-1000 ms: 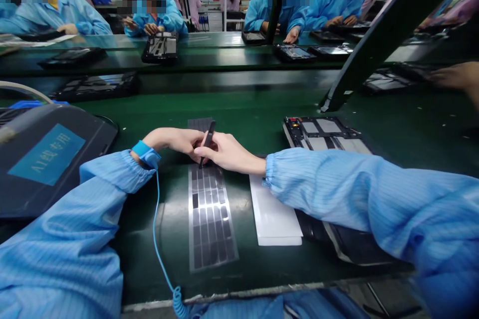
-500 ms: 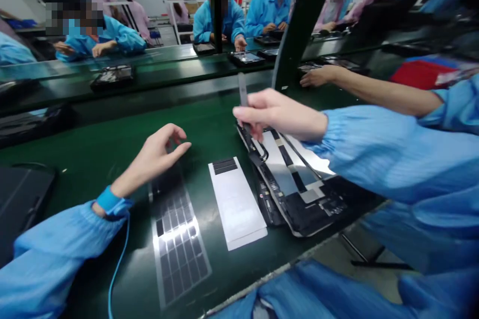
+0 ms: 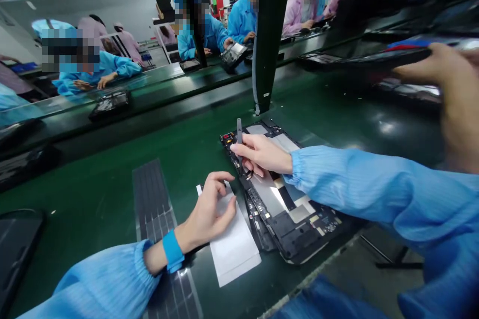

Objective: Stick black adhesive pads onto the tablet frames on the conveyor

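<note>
My right hand is closed around dark tweezers, whose tips rest on the upper left part of an opened tablet chassis lying on the green belt. My left hand hovers over a white backing sheet just left of the chassis, fingers curled loosely and apart with nothing in them. A blue wrist strap sits on my left wrist. A long sheet of small dark adhesive strips lies further left, partly under my left forearm.
A dark upright post stands just behind the chassis. Another person's hand holds a dark device at the right. More workers in blue coats sit across a second belt with other open tablets. A dark tray sits at the left edge.
My left hand moved right from the strip sheet to the white sheet. My right hand with the tweezers lowered onto the chassis. The view swung further right.
</note>
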`<state>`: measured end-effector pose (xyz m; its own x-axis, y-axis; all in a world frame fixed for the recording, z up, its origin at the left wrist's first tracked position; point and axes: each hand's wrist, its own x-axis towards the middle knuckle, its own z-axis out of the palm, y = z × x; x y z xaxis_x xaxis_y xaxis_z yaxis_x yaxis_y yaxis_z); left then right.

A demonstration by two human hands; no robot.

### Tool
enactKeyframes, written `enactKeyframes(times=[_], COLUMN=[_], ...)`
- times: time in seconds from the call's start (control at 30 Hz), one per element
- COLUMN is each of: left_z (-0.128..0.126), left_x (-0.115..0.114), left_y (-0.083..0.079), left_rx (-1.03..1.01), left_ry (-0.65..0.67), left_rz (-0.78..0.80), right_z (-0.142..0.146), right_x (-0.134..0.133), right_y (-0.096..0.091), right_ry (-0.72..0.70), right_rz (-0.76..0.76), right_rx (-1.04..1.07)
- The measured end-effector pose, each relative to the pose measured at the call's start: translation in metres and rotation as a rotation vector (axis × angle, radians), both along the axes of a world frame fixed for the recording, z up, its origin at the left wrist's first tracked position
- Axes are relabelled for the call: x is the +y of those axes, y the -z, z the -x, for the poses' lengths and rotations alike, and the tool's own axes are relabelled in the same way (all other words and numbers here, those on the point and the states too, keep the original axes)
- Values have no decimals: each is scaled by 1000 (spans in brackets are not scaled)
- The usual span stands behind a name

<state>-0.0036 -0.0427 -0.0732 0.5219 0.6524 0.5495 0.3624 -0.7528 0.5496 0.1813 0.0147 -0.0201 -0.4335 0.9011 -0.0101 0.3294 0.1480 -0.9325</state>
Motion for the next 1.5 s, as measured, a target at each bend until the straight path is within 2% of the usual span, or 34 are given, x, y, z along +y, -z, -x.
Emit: enactKeyframes(times=[0.3, 0.73, 0.83, 1.0, 1.1, 1.23, 1.33, 1.43, 1.5], left_z=[-1, 2, 1, -3, -5, -8, -6, -5, -7], left_x=[0, 1, 1, 2, -2, -12, -15, -12, -14], left_y=[-1, -3, -7, -11, -12, -17, -20, -20, -18], left_rx=[44, 131, 202, 355, 438, 467, 437, 351, 284], left_ry=[105, 204, 166, 1, 9, 103, 88, 9, 4], left_rz=[-74, -62, -124, -224, -334, -411, -362, -247, -149], right_z=[1, 3, 3, 3, 2, 3, 3, 2, 1], right_x=[-3, -4, -5, -5, -3, -1, -1, 0, 0], right_y=[-2, -5, -6, -3, 0, 2, 3, 3, 4], right_ry=[48, 57, 60, 75, 76, 94, 99, 101, 103], right_rz=[28, 42, 17, 0, 43, 103, 99, 86, 88], right_rx=[28, 38, 12, 40, 91, 125, 132, 131, 129])
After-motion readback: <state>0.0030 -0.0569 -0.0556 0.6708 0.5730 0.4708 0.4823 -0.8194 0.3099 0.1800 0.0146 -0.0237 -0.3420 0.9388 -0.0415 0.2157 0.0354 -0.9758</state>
